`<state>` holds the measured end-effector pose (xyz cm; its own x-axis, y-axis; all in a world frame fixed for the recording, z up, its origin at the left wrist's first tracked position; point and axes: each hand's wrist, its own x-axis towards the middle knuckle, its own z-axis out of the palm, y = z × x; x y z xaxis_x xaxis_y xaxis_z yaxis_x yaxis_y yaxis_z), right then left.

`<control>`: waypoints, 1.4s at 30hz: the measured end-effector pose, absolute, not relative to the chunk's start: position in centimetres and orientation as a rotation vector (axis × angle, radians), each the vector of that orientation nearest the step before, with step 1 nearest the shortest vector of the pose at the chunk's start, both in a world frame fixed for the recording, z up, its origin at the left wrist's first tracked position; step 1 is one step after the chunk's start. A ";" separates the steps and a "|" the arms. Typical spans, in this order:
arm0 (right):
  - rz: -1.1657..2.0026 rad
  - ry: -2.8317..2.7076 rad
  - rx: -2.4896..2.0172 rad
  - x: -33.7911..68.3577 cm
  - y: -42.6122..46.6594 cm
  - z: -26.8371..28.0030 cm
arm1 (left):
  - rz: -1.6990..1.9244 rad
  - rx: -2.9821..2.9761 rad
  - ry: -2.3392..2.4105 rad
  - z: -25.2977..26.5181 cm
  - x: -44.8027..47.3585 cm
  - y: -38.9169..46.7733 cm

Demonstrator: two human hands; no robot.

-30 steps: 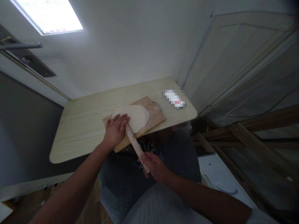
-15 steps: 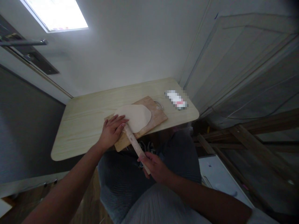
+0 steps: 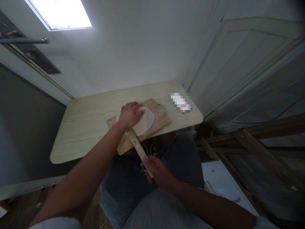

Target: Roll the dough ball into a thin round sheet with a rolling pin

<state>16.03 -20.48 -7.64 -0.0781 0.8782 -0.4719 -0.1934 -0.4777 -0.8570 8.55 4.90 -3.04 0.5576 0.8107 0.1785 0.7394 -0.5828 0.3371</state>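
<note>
A flat, pale sheet of rolled dough (image 3: 146,122) lies on a wooden cutting board (image 3: 162,118) with a metal ring handle at its far right corner. My left hand (image 3: 131,115) is over the dough's left part, fingers stretched out and apart, holding nothing; its palm hides some of the dough. My right hand (image 3: 154,168) is wrapped round the near end of a wooden rolling pin (image 3: 138,148). The pin slants away from me, and its far end rests by the near left edge of the dough, just under my left wrist.
The board sits at the front edge of a light wood-grain table (image 3: 90,119). A blurred-out white object (image 3: 179,102) lies at the table's right end. Behind stands a white door with a metal handle (image 3: 28,41). Wooden beams (image 3: 257,146) and a white panel (image 3: 219,173) are at lower right.
My left hand has moved forward and right, from the far end of the rolling pin onto the middle of the dough. My right hand and the pin have stayed in place.
</note>
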 end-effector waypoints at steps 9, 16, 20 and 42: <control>1.604 -0.737 -1.339 17.3 -19.7 -7.2 | 0.412 2.713 1.163 -2.7 11.0 5.3; 1.660 -0.733 -1.357 17.3 -19.4 -7.0 | 0.378 2.805 1.140 -3.3 10.2 4.3; 1.707 -0.723 -1.361 16.6 -19.6 -7.2 | 0.351 2.796 1.147 -3.1 8.8 4.0; 1.726 -0.787 -1.356 15.8 -19.9 -7.4 | 0.308 2.707 1.215 -3.8 4.7 3.3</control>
<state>15.83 -19.88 -7.39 -0.1185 0.8677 -0.4827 -0.2044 -0.4971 -0.8433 4.67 3.32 -3.85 0.6488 0.7511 0.1218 0.7185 -0.6575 0.2269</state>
